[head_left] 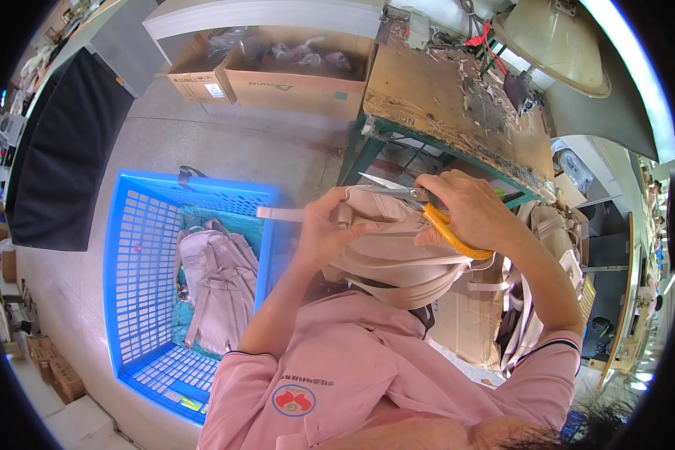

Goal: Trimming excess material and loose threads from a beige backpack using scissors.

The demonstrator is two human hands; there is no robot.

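Observation:
My left hand [328, 229] is closed on the upper edge of a beige bag [401, 259], fingers and thumb pinching its fabric. A pale strap [280, 214] sticks out to the left past that hand. My right hand [469, 208] grips scissors [446, 232] with yellow-orange handles. Their pointed blades [386, 184] are spread apart and lie along the bag's top edge, aimed left. Whether the blades touch any thread is too small to tell. The bag's layered panels hang down in front of my pink shirt.
A blue plastic basket [266, 196] on the floor at left holds a pale mauve bag [217, 277]. Ahead stands a worn, scrap-littered table [427, 86] under a lamp [555, 45]. Cardboard boxes [292, 94] sit at the far left. More beige bags [551, 232] are piled at right.

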